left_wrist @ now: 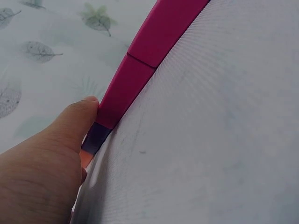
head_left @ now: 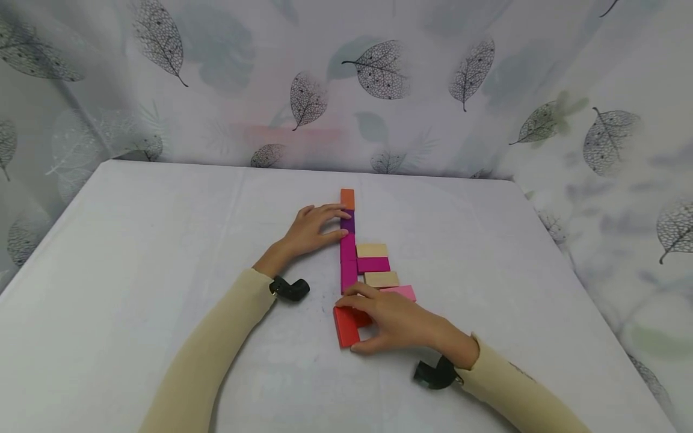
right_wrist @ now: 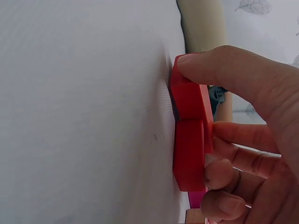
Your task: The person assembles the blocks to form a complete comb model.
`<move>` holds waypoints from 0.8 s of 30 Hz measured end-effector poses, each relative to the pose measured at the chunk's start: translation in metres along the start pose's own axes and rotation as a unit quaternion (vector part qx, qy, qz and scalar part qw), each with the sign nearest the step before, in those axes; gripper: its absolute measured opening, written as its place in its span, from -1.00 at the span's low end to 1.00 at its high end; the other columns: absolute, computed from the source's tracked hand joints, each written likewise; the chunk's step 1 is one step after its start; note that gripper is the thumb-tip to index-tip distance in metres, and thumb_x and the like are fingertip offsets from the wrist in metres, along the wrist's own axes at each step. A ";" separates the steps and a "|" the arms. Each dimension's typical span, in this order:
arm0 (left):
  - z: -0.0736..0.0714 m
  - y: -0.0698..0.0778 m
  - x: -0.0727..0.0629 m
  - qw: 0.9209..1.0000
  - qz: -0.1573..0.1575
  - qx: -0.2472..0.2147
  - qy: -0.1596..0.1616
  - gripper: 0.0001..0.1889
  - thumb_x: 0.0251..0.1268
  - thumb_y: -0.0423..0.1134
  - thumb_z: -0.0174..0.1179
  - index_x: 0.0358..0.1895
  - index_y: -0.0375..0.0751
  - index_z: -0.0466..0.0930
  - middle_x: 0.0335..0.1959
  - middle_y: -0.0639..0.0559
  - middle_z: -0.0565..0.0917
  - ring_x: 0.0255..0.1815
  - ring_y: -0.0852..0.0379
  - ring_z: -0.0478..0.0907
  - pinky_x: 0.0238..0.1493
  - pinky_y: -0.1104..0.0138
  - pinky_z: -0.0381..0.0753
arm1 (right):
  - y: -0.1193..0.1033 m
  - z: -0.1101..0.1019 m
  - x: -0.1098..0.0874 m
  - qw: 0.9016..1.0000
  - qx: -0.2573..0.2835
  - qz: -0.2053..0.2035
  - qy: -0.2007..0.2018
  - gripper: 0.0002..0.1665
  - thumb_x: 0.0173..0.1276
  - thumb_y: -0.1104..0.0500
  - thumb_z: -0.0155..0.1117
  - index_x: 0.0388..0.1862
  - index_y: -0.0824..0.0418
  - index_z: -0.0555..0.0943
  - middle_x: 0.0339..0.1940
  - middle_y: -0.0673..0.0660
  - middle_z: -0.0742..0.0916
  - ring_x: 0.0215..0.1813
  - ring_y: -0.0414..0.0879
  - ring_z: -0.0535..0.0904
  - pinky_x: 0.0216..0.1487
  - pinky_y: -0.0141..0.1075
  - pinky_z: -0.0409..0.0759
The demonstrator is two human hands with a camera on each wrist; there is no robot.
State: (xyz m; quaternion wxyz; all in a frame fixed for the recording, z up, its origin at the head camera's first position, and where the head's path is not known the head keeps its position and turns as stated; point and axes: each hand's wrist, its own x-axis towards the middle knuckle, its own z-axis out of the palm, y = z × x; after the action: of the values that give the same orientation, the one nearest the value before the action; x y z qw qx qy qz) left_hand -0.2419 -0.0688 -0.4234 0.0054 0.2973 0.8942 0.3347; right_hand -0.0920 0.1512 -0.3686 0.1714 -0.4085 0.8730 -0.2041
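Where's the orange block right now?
In the head view, the orange block sits just above the picture's middle, at the far end of the column, directly beyond the dark purple block, with the left hand to its left.

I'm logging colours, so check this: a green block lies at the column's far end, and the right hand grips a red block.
Green is wrong: the head view shows an orange block there. The right hand grips a red block.
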 end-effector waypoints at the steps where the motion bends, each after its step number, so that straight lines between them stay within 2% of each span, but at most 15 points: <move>1: 0.000 0.000 0.000 1.000 0.000 0.001 0.000 -0.57 0.40 0.03 0.15 0.26 0.01 0.51 0.45 0.06 0.33 0.49 0.11 0.19 0.50 -0.04 -0.18 | 0.001 0.000 -0.001 1.000 0.000 0.002 0.001 -0.27 0.15 -0.09 0.47 0.29 0.04 0.48 0.23 0.01 0.50 0.10 -0.19 0.50 0.02 -0.37 0.60; 13: 0.004 -0.002 0.001 1.000 -0.002 0.000 0.004 -0.57 0.39 0.03 0.16 0.25 0.02 0.52 0.45 0.07 0.34 0.48 0.12 0.20 0.50 -0.03 -0.17 | 0.011 0.004 -0.009 0.999 -0.002 0.037 0.022 -0.19 0.12 -0.13 0.48 0.35 0.01 0.46 0.28 -0.02 0.48 0.14 -0.21 0.46 0.04 -0.33 0.61; 24: 0.003 -0.003 0.002 1.000 0.000 0.000 0.003 -0.57 0.39 0.04 0.15 0.26 0.03 0.50 0.46 0.07 0.32 0.49 0.12 0.18 0.50 -0.03 -0.18 | 0.013 0.006 -0.010 0.999 -0.013 0.025 0.027 -0.24 0.15 -0.14 0.46 0.33 -0.01 0.49 0.28 0.01 0.48 0.14 -0.19 0.49 0.03 -0.30 0.62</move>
State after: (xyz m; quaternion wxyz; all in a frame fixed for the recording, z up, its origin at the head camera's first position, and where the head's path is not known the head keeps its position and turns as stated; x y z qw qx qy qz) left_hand -0.2448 -0.0681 -0.4269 0.0031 0.2961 0.8943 0.3354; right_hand -0.0914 0.1654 -0.3785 0.1475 -0.3833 0.8897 -0.1994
